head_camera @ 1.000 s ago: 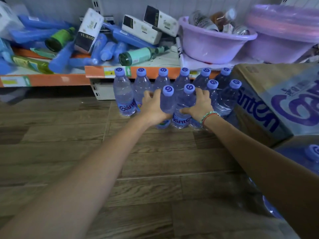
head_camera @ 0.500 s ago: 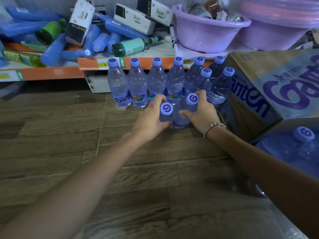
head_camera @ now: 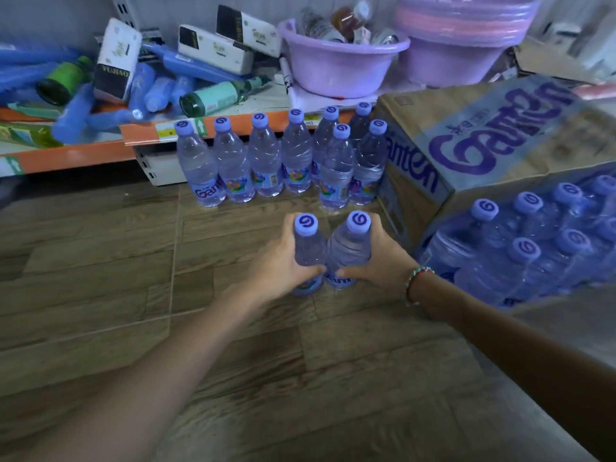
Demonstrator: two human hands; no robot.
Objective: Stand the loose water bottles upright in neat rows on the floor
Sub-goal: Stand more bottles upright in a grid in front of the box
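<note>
- The left hand (head_camera: 281, 261) is wrapped round the body of one water bottle (head_camera: 308, 258), thumb across its near side.
- The right hand (head_camera: 380, 258) is clamped on a second water bottle (head_camera: 350, 250) the same way; a beaded bracelet (head_camera: 416, 283) sits on that wrist.
- The two held bottles stand upright, touching side by side, over the wooden floor (head_camera: 133, 295); whether their bases rest on it I cannot tell.
- Farther off, a row of bottles (head_camera: 263, 158) stands upright in front of the orange shelf edge (head_camera: 146, 133), with two more bottles (head_camera: 353, 168) just nearer at its right end.
- To the right, a cardboard box (head_camera: 466, 145) lies beside a shrink-wrapped pack of bottles (head_camera: 533, 241).
- On the shelf, purple basins (head_camera: 340, 68) and scattered packages.
</note>
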